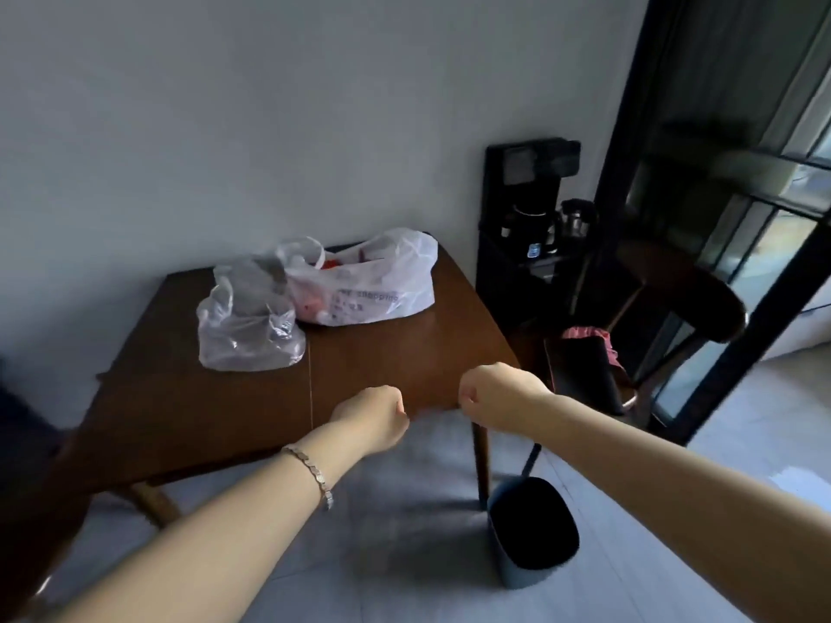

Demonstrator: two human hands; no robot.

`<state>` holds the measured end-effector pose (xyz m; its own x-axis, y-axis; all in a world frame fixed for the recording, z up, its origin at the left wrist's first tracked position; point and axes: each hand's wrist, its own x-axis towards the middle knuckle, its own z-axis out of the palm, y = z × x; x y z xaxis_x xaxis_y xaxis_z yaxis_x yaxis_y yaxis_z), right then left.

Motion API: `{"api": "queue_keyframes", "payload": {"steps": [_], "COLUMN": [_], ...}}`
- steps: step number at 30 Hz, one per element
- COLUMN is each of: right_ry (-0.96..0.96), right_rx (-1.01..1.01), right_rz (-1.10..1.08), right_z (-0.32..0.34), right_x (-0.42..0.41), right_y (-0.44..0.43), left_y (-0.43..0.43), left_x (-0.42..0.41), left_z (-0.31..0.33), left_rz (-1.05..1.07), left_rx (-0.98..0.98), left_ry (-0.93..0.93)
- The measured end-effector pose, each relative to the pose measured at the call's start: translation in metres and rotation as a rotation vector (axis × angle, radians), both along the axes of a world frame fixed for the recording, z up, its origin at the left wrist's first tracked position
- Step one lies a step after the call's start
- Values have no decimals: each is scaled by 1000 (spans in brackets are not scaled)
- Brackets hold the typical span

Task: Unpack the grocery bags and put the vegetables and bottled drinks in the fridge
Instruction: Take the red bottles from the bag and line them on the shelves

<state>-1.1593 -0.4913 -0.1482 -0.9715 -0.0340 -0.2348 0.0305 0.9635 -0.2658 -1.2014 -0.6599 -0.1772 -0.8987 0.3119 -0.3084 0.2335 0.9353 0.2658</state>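
A dark bin (533,530) stands beside what looks like a kettle stand (530,245).

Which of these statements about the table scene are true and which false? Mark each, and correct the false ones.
1. Two plastic bags stand on the wooden table. True: a clear bag and a white printed bag.
2. The left hand grips a bag. False: it is a closed fist, apart from both bags.
3. The right hand holds a bottle. False: it is an empty fist.
4. A dark bin stands on the floor by a table leg. True.
5. A bracelet is on the left wrist. True.
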Motion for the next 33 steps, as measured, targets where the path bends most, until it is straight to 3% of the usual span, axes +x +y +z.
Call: {"api": "queue_keyframes", "payload": {"steps": [9,20,24,27,31,33], "right_ry": [5,26,96,76,-196,-307], "right_rx": [46,-157,-202,-162,-31,-29], "right_rz": [218,137,92,28,90,117], "right_z": [-23,-49,-78,-99,-132,-150], "right_x": [-207,-390,-436,-465,-494,-498], "right_y": [-14,-38,-45,-55,-71,-76], "left_y": [-27,-42,-49,-51,-65,-75], "left_x": [-168,-352,-436,-491,-537,-546], "left_z": [-22,-57,-88,-106,-139,-157], "left_rz": [183,308,525,665,749,765], "left_rx": [126,353,355,244,73,94], "left_ry": [53,355,217,111,-73,-37]}}
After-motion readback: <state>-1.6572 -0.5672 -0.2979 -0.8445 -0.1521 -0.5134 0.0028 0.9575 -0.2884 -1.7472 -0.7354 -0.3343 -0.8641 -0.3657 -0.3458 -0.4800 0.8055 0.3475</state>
